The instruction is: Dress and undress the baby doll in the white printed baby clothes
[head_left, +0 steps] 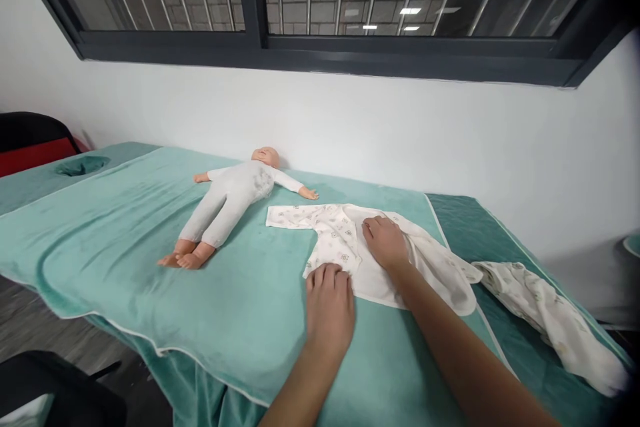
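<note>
Well, the left hand (330, 303) is bending its fingers over the near edge of the little white shirt (336, 237), and the right hand (386, 240) is resting on top, fingers bent too — whether either is pinching, I cannot tell. The shirt is lying on the green cover (240, 330), beside the doll (231, 185).

The left hand (330, 303) is seen bare, joined by a slim wrist (323, 347) to the left forearm (303, 380); the right hand (386, 241) is likewise bare, and is joined to the right forearm (455, 343). Both forearms are seen uncovered, are smoothly rounded in shape, and are cut off by the lower edge of the view.
</note>
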The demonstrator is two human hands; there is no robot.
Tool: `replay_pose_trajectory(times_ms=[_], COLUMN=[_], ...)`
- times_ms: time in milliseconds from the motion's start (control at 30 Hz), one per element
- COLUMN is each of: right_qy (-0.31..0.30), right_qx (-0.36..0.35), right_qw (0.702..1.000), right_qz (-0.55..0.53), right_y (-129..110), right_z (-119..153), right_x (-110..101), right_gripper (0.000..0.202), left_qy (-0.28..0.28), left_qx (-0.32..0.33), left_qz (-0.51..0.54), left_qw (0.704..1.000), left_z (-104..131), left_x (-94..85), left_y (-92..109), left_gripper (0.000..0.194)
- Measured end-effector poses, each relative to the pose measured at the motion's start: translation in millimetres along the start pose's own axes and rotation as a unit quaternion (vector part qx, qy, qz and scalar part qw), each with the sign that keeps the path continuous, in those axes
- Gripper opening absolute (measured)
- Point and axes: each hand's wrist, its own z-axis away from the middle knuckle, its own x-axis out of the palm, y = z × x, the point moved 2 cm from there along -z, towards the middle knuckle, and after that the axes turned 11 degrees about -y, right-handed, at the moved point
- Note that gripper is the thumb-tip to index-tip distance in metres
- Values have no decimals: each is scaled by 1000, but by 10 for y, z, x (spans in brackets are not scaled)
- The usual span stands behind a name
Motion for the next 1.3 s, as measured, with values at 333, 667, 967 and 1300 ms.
replay_pose_trajectory(times_ms=[333, 667, 967, 1300], right_qy=[-69, -35, -66, -67], right_qx=[87, 107, 109, -21], right_qw=[984, 962, 953, 862], right_qz=[-141, -249, -274, -502], right_y=[-162, 120, 178, -230], right_z=[-433, -505, -480, -422], right_x=[216, 223, 157, 28], right_gripper=[20, 22, 23, 34], left_qy=[6, -92, -146, 55], left_qx=[40, 87, 32, -275], left_qz=[8, -25, 24, 436], left_qw=[999, 992, 988, 855], left_z=[25, -257, -309, -337], left_x=[86, 224, 208, -409], left_y=[-13, 282, 353, -636], left_gripper=[17, 20, 20, 29])
